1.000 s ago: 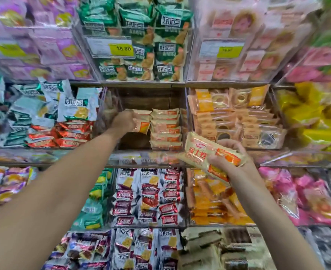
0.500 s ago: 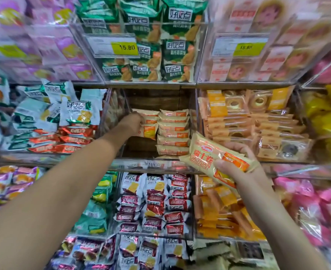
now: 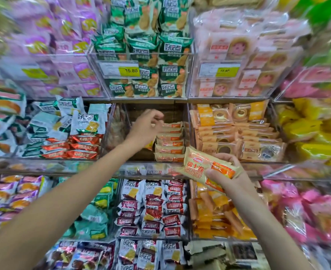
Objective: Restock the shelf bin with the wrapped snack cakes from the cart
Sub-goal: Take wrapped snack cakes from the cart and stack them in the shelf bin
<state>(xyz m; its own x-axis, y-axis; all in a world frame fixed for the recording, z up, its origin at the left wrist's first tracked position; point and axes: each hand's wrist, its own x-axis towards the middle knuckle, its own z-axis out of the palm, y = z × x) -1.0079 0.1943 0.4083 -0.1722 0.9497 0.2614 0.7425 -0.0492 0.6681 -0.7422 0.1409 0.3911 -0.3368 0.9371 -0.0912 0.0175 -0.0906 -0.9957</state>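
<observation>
A wall of clear acrylic shelf bins fills the view, each packed with wrapped snacks, and the target shelf bin (image 3: 119, 131) in the middle row is only partly filled, its dark wooden back showing above a stack of snack cakes (image 3: 170, 142) piled against its right wall. The left hand (image 3: 144, 131) hovers inside the bin just left of that stack, fingers loosely curled and holding nothing; half a second ago it was closed down on the top left packs, pressing one into place, so it has since let go and lifted a little toward the bin's upper part. That reads as one more cake delivered (the left column behind the hand is mostly hidden, so its height cannot be judged). The right hand (image 3: 227, 174) grips a bundle of wrapped snack cakes (image 3: 207, 168), yellow with an orange panel, thumb across the front and fingers behind, held just outside the bin's lower right corner, in front of the shelf edge (image 3: 82, 168). It has barely shifted across the earlier frames, though the camera has tipped slightly. My guess is that the free hand will next take a pack from this bundle, and plenty of room remains in the bin's left half.
</observation>
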